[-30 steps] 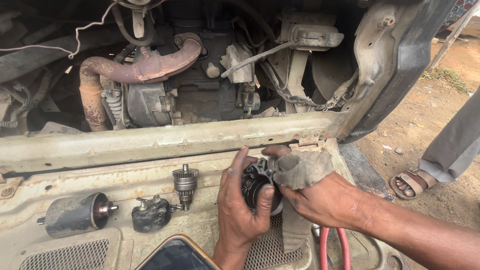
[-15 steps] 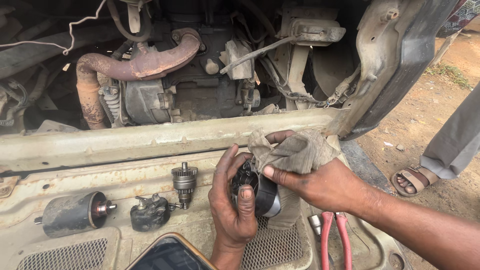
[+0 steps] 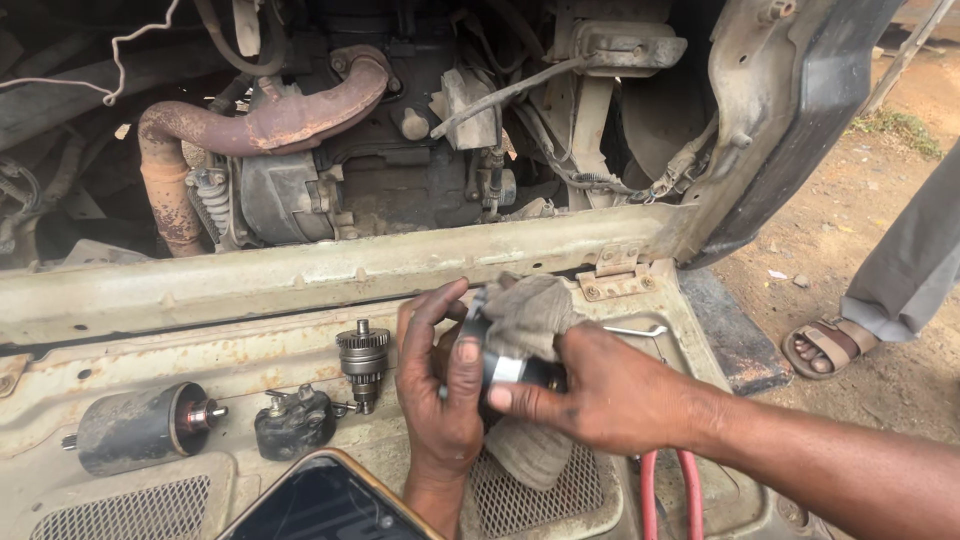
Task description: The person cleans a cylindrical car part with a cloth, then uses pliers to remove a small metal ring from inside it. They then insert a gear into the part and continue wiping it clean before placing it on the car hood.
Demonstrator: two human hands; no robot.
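My left hand [image 3: 438, 385] grips a dark round starter-motor part [image 3: 505, 372] from the left, thumb across its front. From the right, my right hand [image 3: 600, 390] presses a dirty grey rag [image 3: 530, 310] over the part's top, and more rag hangs below it. Both hands are over a worn beige metal panel [image 3: 250, 350]. On the panel to the left lie a small pinion gear with a shaft [image 3: 362, 362], a black end cap with terminals [image 3: 293, 422] and a dark cylindrical solenoid [image 3: 135, 428].
An open engine bay with a rusty exhaust pipe [image 3: 260, 125] fills the top. Red-handled pliers [image 3: 665, 495] lie under my right forearm. A phone [image 3: 325, 500] sits at the bottom edge. Another person's sandalled foot [image 3: 825, 345] stands on the dirt at the right.
The rag has shifted from beside the part to over its top. My hands drifted slightly left and down while turning the part.
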